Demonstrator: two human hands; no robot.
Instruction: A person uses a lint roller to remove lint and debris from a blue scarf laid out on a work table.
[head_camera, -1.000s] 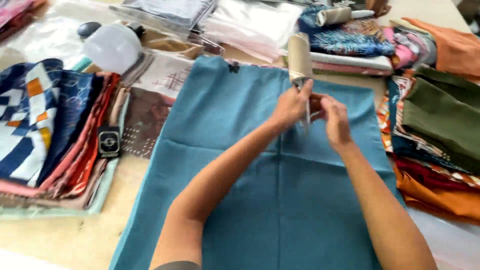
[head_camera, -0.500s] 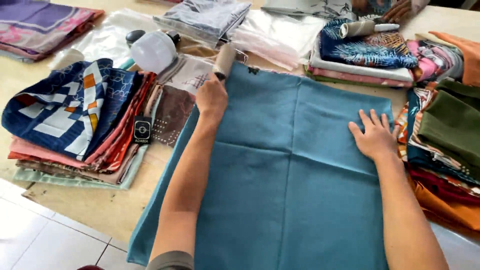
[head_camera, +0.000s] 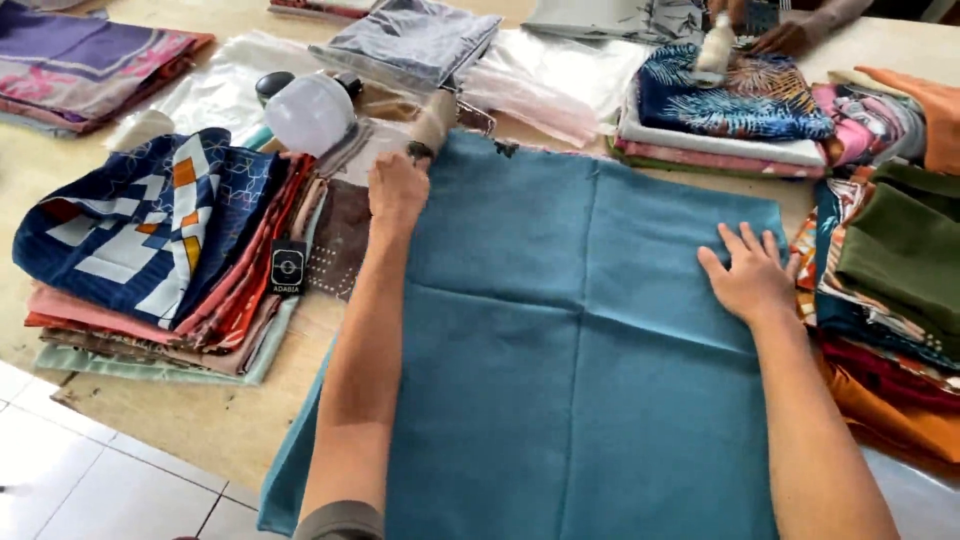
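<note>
A large teal cloth (head_camera: 560, 370) lies spread flat on the table, creased into squares. My left hand (head_camera: 396, 190) rests at its far left corner, fingers closed around a beige lint roller (head_camera: 434, 122) that points away from me. My right hand (head_camera: 748, 274) lies flat on the cloth's right edge, fingers spread, holding nothing.
Folded patterned scarves are stacked at the left (head_camera: 150, 250) and right (head_camera: 890, 290). A white round container (head_camera: 308, 112) and clear plastic bags (head_camera: 560, 70) lie at the back. Another person's hands (head_camera: 780, 35) work at the far right over a blue leaf-print stack (head_camera: 730, 95).
A second ago both hands were together at the roller over the cloth's far middle. My left hand carried it to the left corner; my right hand went flat on the right edge.
</note>
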